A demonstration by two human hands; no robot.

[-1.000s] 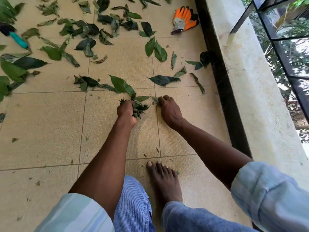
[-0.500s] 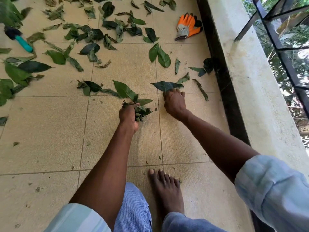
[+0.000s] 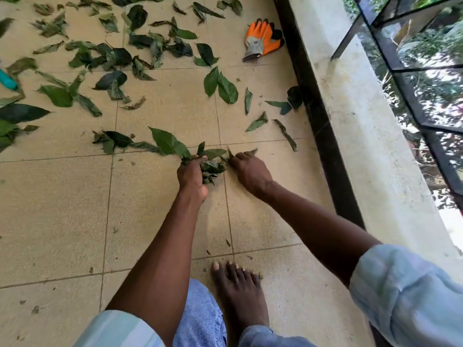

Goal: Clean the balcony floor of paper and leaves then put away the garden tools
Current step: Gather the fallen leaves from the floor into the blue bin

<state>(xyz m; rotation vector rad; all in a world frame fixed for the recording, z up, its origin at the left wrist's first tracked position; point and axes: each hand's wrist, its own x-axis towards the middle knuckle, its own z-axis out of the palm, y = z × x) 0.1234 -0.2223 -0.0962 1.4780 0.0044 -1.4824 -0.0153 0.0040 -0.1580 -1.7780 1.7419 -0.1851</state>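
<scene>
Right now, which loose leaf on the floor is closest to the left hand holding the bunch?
The big bright green leaf lying just up-left of the left hand; its tip reaches the gripped bunch of leaves, while the others lie clearly farther off.

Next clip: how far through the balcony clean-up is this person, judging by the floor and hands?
Early stage. Done: the beige tiled floor nearest the person holds only small scraps. In hand: the left hand grips a bunch of green leaves; the right hand brings a leaf to it. Left: many scattered green leaves farther out, plus the orange-and-grey garden glove and teal tool handle. No paper visible.
</scene>
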